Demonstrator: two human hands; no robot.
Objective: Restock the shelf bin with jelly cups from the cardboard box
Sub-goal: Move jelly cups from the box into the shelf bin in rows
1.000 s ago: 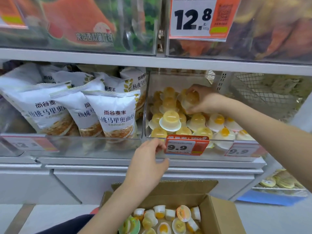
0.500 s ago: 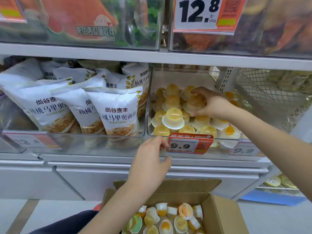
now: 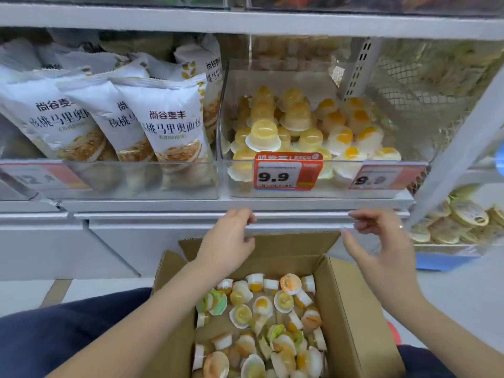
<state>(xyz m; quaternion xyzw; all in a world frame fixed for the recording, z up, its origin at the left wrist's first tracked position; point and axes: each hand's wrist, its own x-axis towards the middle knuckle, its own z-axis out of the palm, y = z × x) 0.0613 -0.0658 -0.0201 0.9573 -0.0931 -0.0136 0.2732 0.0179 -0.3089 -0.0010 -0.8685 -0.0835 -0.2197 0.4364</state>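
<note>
An open cardboard box sits below me with several loose jelly cups in it. On the shelf above stands a clear plastic bin piled with yellow and white jelly cups. My left hand hovers over the box's back left corner, fingers loosely curled and holding nothing. Over the box's back right corner is my right hand, fingers spread and relaxed, also holding nothing. Both hands are below the shelf edge.
A 9.9 price tag hangs on the bin's front. White bread bags fill the bin to the left. A wire mesh divider stands right of the jelly bin, with more packaged snacks lower right.
My right hand has let go of a jelly cup in the bin and dropped to the box. My left hand came off the bin's front edge and lowered. The view tilted down.
</note>
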